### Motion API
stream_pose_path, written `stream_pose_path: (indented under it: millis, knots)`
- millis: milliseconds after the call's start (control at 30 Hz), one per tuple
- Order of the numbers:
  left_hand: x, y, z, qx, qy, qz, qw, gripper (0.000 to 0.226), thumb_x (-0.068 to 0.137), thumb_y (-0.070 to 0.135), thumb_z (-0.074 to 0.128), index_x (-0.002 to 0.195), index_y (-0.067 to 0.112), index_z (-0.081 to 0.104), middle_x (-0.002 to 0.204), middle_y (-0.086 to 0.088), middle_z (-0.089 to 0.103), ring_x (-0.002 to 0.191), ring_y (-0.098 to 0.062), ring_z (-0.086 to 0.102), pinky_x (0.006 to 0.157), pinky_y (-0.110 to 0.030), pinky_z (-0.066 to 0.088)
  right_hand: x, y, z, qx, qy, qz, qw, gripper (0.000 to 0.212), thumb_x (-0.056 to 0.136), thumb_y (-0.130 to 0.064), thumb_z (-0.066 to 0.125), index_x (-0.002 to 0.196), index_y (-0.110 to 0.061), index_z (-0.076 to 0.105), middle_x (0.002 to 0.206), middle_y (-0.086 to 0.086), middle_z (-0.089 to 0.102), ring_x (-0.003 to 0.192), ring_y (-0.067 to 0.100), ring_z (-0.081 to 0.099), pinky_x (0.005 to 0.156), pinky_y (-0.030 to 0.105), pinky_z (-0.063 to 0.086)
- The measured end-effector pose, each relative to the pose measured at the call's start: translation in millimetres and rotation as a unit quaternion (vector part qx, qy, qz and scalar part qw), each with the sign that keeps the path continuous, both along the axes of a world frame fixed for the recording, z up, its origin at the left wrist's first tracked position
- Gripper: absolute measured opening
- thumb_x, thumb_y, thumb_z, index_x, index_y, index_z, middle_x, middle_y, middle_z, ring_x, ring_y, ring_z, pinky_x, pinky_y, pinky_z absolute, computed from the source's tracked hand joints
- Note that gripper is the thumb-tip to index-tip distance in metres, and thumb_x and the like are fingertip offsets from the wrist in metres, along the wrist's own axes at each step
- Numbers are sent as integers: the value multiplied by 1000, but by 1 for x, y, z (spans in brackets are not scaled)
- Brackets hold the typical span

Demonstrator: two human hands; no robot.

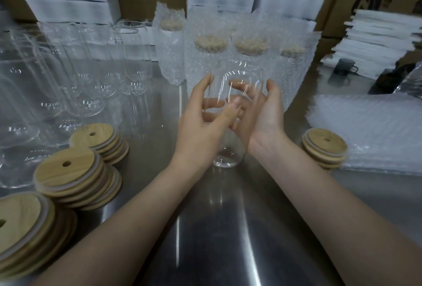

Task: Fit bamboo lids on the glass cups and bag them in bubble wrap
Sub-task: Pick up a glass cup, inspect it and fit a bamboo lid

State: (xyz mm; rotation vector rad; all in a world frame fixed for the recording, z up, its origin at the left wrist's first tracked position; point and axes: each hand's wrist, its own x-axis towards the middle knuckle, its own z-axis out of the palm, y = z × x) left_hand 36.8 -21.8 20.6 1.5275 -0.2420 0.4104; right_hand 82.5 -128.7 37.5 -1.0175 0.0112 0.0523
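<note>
A clear glass cup (230, 148) without a lid is held upright between both hands above the steel table (205, 228). My left hand (201, 125) curls round its left side, thumb across the front. My right hand (262, 114) cups its right side with fingers behind the glass. Stacks of bamboo lids (75, 178) with straw holes lie at the left, and a smaller lid stack (324, 148) sits at the right. Several lidded cups in bubble wrap bags (210, 57) stand behind the hands.
Many bare glass cups (68, 75) crowd the table's left side. A pile of flat bubble wrap bags (370, 130) lies at the right. White foam sheets (383, 41) and cardboard boxes fill the back. A dark mug (343, 66) stands at far right.
</note>
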Motion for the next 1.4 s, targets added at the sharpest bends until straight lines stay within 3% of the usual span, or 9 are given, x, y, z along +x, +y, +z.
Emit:
stream_pose_path:
  millis: [133,267,367,500,667,867,1033,1267,1400]
  knots:
    - [2,0,-2,-40,25,-43,998,68,80,45,60,142,26,41,109,-3,71,102,-16,70,90,-32,56,1,-3,3,-17,-9,15,1000,70,100,-55,14,84,-12,68,68,5,49,63,18,46,61,31,33]
    - [3,2,-3,-40,29,-78,996,56,90,49,60,135,28,35,103,19,72,104,3,65,83,-14,51,-1,-3,4,-44,-15,-7,999,70,101,-56,16,93,-9,67,68,5,53,58,16,47,59,29,42]
    - [4,3,-3,51,-35,-16,998,41,90,55,50,124,38,33,135,2,50,130,-14,49,109,-37,43,-3,-1,5,-38,-9,-6,999,64,100,-60,19,96,-13,62,83,8,69,69,19,65,67,33,54]
    - [0,1,-2,92,-76,41,992,41,82,59,45,119,42,37,125,-2,47,114,-14,52,98,-29,46,-6,1,5,-7,5,-12,1000,56,100,-58,23,91,-13,54,86,17,73,75,33,71,61,37,58]
    - [-1,-4,-6,106,-38,38,993,77,62,49,79,123,38,34,121,5,48,103,4,55,85,-12,48,-7,4,5,32,36,-30,998,49,100,-53,28,91,-10,50,68,14,71,52,26,64,56,29,51]
    - [0,1,-3,32,-33,7,999,64,62,49,80,116,48,44,115,8,61,101,-5,65,82,-24,55,-3,-1,5,38,31,-44,998,55,99,-53,27,80,-8,53,64,12,67,60,27,59,63,32,47]
    - [1,3,-2,-42,-9,-59,997,63,74,30,76,130,26,48,109,-2,69,97,-13,71,75,-25,56,-1,-5,7,-6,5,-52,999,56,101,-50,22,74,-11,52,53,3,61,47,16,54,54,27,42]
    - [12,7,-11,-81,30,-129,988,55,79,51,61,128,31,47,115,6,73,118,-16,64,96,-29,52,1,-5,8,-47,-16,-73,996,55,102,-47,22,71,-12,51,50,-1,49,41,12,41,44,22,33]
    - [15,8,-14,-8,4,-100,995,46,90,53,48,132,36,41,135,10,57,130,-5,51,113,-38,37,-3,-4,8,-22,-15,-31,999,50,102,-52,24,82,-14,50,66,5,67,61,24,65,67,36,55]
